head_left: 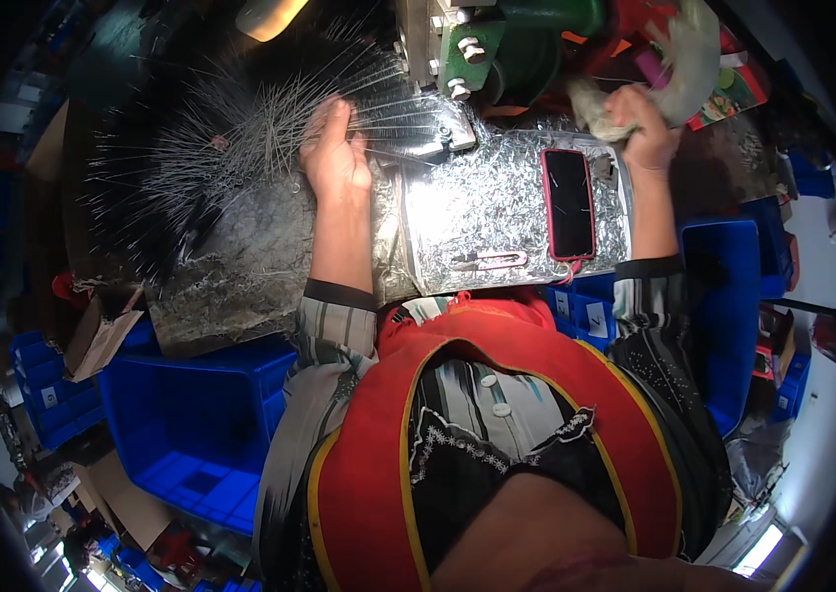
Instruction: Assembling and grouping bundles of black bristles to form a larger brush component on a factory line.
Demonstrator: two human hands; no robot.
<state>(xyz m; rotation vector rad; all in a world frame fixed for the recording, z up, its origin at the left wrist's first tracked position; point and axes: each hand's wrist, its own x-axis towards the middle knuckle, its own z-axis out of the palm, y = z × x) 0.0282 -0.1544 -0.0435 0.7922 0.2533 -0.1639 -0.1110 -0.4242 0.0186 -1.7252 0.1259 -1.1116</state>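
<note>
Gripping thin metal rods (240, 138), fanned in loose heap upper left of frame; left hand (336, 153) curled on few rod ends beside green press fixture (467, 49). Right hand (647, 123), upper right, clenched on crumpled rag (601, 109). Risks, as judged: rod tips pricking fingers; tugged rod dragging heap off foil-covered table (497, 212); phone (569, 202) scratched by stray rods.

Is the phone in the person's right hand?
No: the phone lies flat on the foil-covered bench, while the right hand grips a crumpled cloth.
</note>
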